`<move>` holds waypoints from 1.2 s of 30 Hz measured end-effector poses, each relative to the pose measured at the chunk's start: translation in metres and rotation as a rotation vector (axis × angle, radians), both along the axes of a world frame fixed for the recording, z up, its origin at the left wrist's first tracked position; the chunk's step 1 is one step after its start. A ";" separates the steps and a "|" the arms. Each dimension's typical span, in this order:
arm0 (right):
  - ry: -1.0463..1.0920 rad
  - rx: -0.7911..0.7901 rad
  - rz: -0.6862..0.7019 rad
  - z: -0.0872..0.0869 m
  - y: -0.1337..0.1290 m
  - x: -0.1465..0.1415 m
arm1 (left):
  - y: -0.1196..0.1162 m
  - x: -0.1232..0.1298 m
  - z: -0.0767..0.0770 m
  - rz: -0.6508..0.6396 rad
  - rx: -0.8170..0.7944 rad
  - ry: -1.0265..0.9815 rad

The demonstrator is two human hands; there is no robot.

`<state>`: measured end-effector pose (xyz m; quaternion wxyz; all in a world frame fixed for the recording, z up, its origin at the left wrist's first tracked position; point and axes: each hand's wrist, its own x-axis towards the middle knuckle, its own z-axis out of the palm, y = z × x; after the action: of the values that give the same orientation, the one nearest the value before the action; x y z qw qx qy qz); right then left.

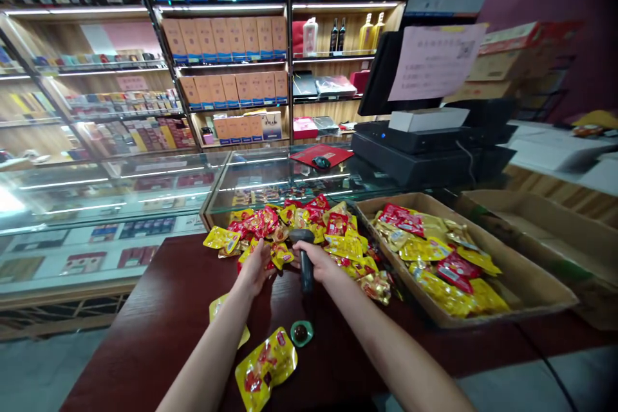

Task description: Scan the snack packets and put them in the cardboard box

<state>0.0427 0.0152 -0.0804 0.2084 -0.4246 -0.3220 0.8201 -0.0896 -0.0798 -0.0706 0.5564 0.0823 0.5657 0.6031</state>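
Note:
My right hand point(316, 261) is wrapped round the handle of a dark grey barcode scanner point(306, 270), its head over the front of a heap of snack packets point(299, 219). To the left of it, my left hand point(255, 267) has curled fingers at a small yellow and red snack packet point(281, 255); its fingertips partly hide the grip. The heaped packets are shiny, in yellow, red and gold. Closer to me lie a larger yellow packet point(266, 367) and a small green dish-like thing point(302, 333) with a dark round centre. Another yellow packet point(217, 309) is partly behind my left forearm.
At the right stands an open cardboard box point(541, 296) holding more packets, beside another cardboard box point(579, 238). A monitor point(381, 74) with a taped paper stands behind them. A glass display counter point(226, 174) bears a red mat point(333, 153) and a mouse point(321, 162).

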 end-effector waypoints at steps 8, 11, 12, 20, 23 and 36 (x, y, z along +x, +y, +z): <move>0.145 -0.123 0.062 -0.004 -0.019 0.008 | -0.013 0.015 -0.020 -0.068 0.130 -0.100; 0.162 -0.052 0.006 -0.003 -0.020 0.011 | -0.010 0.015 -0.026 -0.036 0.123 -0.052; 0.161 -0.013 -0.035 -0.003 -0.019 0.013 | -0.009 0.014 -0.026 -0.036 0.111 -0.049; 0.173 0.181 -0.174 0.004 -0.010 0.028 | 0.012 0.020 -0.021 -0.124 0.166 -0.115; 0.135 0.213 -0.108 0.011 -0.003 0.032 | 0.025 0.019 -0.021 -0.156 0.159 -0.083; 0.257 0.362 -0.010 0.057 0.039 0.029 | 0.071 -0.023 0.050 -0.352 0.088 0.249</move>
<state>0.0720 0.0539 -0.0229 0.3245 -0.2737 -0.4329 0.7953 -0.1125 -0.0085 -0.0202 0.5748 0.2781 0.5801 0.5058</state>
